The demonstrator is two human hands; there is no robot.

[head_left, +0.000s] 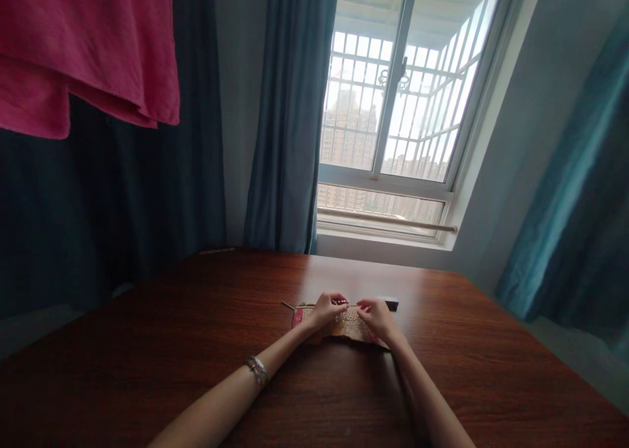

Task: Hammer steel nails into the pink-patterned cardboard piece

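My left hand [329,308] is closed in a pinch at a short string of small white and dark beads [339,302]. Facing it, my right hand [376,315] pinches the end of a thin cord [352,305] that spans the small gap between my fingertips. Both hands rest over a patterned piece [351,327] in beige, with dark dots and pink edges, lying on the table; whether it is cloth or paper I cannot tell. A thin light cord or stick [288,305] pokes out at its left. My palms hide part of it.
A small black flat object [392,304] lies just beyond my right hand. The brown wooden table [196,343] reaches to a wall with a barred window [388,107]. Blue curtains [289,120] hang at the sides, and a pink cloth [98,48] hangs at upper left.
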